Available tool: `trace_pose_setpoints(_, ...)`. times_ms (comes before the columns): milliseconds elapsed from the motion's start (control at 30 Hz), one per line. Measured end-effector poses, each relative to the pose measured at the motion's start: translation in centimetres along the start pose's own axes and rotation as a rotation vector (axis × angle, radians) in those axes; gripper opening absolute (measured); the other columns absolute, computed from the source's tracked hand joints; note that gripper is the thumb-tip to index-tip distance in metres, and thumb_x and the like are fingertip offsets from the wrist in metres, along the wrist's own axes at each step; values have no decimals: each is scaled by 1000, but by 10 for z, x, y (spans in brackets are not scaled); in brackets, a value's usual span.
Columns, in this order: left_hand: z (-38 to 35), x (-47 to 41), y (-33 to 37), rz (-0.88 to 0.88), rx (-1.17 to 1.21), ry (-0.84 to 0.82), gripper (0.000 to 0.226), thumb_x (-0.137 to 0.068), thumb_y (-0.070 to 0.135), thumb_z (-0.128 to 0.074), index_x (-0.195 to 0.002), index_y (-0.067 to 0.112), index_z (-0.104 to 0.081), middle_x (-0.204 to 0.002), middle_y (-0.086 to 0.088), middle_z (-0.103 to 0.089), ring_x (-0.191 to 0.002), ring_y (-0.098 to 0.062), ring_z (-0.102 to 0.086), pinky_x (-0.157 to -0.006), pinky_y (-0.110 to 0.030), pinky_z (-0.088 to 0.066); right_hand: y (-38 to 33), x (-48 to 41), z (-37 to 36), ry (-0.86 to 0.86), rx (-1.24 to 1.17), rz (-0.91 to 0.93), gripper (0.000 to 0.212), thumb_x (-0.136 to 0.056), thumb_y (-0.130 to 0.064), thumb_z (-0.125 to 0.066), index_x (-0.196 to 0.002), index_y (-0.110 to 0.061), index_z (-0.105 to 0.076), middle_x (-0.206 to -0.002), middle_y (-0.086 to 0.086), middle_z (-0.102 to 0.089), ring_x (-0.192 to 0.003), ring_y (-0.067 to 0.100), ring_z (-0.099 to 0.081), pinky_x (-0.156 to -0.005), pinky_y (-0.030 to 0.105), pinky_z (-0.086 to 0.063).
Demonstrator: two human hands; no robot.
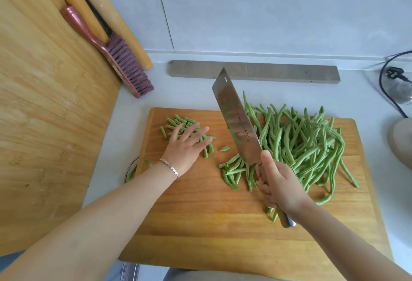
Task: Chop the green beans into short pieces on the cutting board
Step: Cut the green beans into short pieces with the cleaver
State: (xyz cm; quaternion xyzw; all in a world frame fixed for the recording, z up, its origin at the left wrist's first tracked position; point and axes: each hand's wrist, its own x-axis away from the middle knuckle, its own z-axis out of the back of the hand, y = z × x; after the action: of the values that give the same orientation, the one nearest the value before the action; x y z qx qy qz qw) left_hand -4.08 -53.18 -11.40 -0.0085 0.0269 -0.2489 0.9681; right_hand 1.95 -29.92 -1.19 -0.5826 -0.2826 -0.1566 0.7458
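Gripping the cleaver (236,122) in our closed right hand (278,182), we spread our left hand (187,145) flat on cut pieces (178,124); beans (307,145) lie right of the blade.

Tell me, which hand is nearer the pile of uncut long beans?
Right. The right hand grips the cleaver against the long beans; the left hand lies apart, over the cut pieces.

A pale grey worktop (133,107) carries a wooden cutting board (223,214) in the near middle. A grey wooden bar (267,71) lies beyond the board — parallel to its far edge, near the wall. At far left a pink-handled brush (124,62) rests beside two wooden rolling pins (107,13). A black cable (388,89) lies at far right.
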Motion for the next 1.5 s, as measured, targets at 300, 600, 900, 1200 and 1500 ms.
trace_pose_setpoints(300, 10, -2, 26, 7, -47, 6, 34, -40, -3, -76, -67, 13, -65, -72, -2, -63, -85, -28, -65, -76, -35, -31, 10, 15, -9, -51, -50, -80, 54, -80, -64, -32, -70, -12, -35, -47, -1, -24, -39, 12, -19, -44, 24, -16)
trace_pose_setpoints(600, 14, 45, 62, 601, 481, -238, 33, -89, 30, -58, -119, 17, -53, -118, 3, -50, -107, -15, -51, -81, -25, -44, 30, 23, -26, -140, -13, -151, 50, -92, -56, -30, -70, -12, -35, -44, -3, -25, -38, 12, -19, -44, 22, -17)
trace_pose_setpoints(900, 17, 51, 62, 856, 672, -179, 16, -85, 23, -64, -96, 13, -71, -93, -2, -70, -88, -17, -64, -69, -22, -46, 57, 20, -49, -110, 366, -51, 48, -94, -56, -28, -72, -14, -38, -55, -2, -34, -48, 12, -31, -51, 27, -28)
trace_pose_setpoints(1200, 15, 51, 60, 858, 660, -187, 16, -85, 23, -62, -93, 12, -72, -93, -6, -70, -89, -23, -64, -75, -30, -50, 59, 15, -59, -108, 516, 14, 47, -96, -53, -27, -71, -15, -42, -58, -3, -34, -52, 12, -32, -52, 28, -26)
trace_pose_setpoints(1500, 20, 49, 46, 972, 961, -260, 25, -82, 22, -68, -61, 13, -58, -71, -7, -63, -77, -29, -64, -68, -31, -49, 59, 10, -58, -114, 450, 18, 47, -95, -53, -28, -67, -16, -28, -58, -3, -30, -53, 14, -29, -53, 28, -24)
